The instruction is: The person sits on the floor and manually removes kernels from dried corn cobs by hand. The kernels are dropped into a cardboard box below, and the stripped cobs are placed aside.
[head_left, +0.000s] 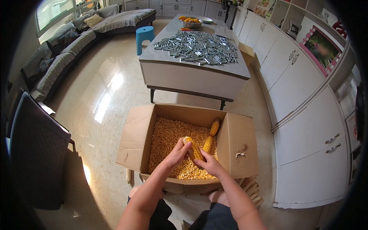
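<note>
Over an open cardboard box [226,132], both my hands hold a yellow corn cob [196,150] on a slant. My left hand [178,153] is closed round its pale upper end, where some kernels are gone. Lower down, my right hand [210,165] grips the cob, thumb against the rows. A narrow brownish thing shows beneath the cob between the hands; I cannot tell what it is. Loose corn kernels [168,134] fill the bottom of the box. Two more corn cobs, an upper one [215,125] and a lower one [207,144], lie along the box's right wall.
Stripped cobs [251,189] lie by the box's right front corner, another bare cob [128,175] at its left. Ahead stands a table [191,74] with many small silvery cylinders [203,46] and a bowl of corn [190,23]. A blue stool [145,36], dark chair [38,153] and white cabinets [310,153] surround it.
</note>
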A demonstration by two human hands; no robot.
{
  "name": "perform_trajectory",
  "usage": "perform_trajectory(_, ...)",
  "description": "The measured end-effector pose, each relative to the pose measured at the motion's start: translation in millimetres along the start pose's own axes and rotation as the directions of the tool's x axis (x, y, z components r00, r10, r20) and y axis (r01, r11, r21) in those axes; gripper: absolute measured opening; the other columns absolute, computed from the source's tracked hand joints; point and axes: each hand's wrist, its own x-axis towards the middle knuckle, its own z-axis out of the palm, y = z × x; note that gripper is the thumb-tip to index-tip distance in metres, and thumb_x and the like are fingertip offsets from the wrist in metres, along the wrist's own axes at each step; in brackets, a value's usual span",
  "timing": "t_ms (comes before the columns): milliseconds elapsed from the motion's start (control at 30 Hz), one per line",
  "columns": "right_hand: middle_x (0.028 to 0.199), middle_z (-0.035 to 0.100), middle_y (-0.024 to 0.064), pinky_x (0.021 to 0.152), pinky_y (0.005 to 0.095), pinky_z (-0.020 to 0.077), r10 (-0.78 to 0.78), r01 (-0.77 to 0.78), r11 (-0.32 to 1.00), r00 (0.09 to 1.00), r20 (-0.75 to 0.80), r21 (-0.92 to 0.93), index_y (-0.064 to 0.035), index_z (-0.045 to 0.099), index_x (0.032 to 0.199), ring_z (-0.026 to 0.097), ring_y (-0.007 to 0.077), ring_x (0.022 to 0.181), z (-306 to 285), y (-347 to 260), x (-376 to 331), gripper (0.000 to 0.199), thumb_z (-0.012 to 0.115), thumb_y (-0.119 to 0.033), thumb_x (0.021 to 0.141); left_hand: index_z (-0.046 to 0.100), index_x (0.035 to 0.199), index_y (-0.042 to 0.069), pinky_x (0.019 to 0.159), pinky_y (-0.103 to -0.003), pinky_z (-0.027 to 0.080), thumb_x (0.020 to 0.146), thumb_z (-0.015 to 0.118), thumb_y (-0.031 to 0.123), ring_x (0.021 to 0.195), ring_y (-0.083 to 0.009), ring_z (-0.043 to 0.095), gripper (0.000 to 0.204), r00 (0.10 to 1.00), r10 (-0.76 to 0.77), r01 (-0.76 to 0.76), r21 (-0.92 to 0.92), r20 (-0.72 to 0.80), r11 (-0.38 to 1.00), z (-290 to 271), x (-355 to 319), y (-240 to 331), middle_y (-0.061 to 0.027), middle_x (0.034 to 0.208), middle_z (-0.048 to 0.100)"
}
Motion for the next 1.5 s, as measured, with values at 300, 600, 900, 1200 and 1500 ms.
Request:
perform_trajectory(300, 0.121, 0.049, 0.0161, 0.092, 0.029, 0.0364, 0.103, -0.1, 0.98, 0.995, 0.008, -0.173, -0.0008, 0.026, 0.134, 0.047, 0.0189, 0.11, 10, -12, 0, 0.061, 0.058, -0.017, 0.083, 0.039, 0.098, 0.011, 0.051, -0.021, 0.037, 0.092, 0.041, 0.037, 0.064, -0.0066, 0.044, 0.027, 0.989, 0.004, 0.006, 0.062, -0.147, 0.998, 0, 3, -1, 0.0008, 0.075, 0.044)
perform_trajectory(600, 0.124, 0.045, 0.0221, 0.093, 0.0324, 0.0364, 0.05, -0.05, 0.999, 0.999, 0.023, 0.004, -0.0045, 0.023, 0.135, 0.046, 0.0249, 0.115, 1, -3, 1, 0.064, 0.056, -0.025, 0.084, 0.042, 0.094, 0.009, 0.051, -0.022, 0.038, 0.093, 0.037, 0.037, 0.059, -0.0069, 0.043, 0.029, 0.989, 0.105, -0.111, -0.053, -0.106, 0.992, 3, 3, -7, 0.0003, 0.072, 0.044)
perform_trajectory(900, 0.125, 0.045, 0.0167, 0.094, 0.0282, 0.0338, 0.078, -0.075, 0.993, 0.997, 0.024, -0.091, -0.0007, 0.026, 0.134, 0.044, 0.0179, 0.113, 2, -19, -1, 0.064, 0.059, -0.021, 0.083, 0.045, 0.097, 0.01, 0.055, -0.022, 0.039, 0.093, 0.035, 0.038, 0.067, -0.007, 0.044, 0.03, 0.993, 0.054, -0.064, -0.096, -0.104, 0.993, -4, 5, -12, 0.0008, 0.078, 0.045)
perform_trajectory(1200, 0.123, 0.046, 0.0167, 0.093, 0.0285, 0.0348, 0.008, -0.008, 1.0, 1.0, -0.009, 0.028, 0.0006, 0.026, 0.133, 0.045, 0.0192, 0.112, 1, -8, 1, 0.063, 0.058, -0.023, 0.084, 0.044, 0.103, 0.006, 0.063, -0.027, 0.042, 0.089, 0.043, 0.039, 0.074, -0.0124, 0.049, 0.035, 0.981, 0.183, -0.187, -0.067, -0.069, 0.98, -4, 11, -20, -0.0036, 0.086, 0.051)
perform_trajectory(1500, 0.12, 0.047, 0.024, 0.09, 0.0351, 0.0394, 0.107, -0.11, 0.961, 0.994, -0.027, -0.253, -0.0062, 0.027, 0.134, 0.048, 0.033, 0.11, 1, -14, -4, 0.067, 0.056, -0.036, 0.082, 0.037, 0.097, -0.005, 0.071, -0.035, 0.044, 0.083, 0.057, 0.033, 0.081, -0.0237, 0.053, 0.045, 0.984, 0.153, -0.072, 0.579, -0.093, 0.812, 4, 3, 0, -0.0195, 0.088, 0.053)
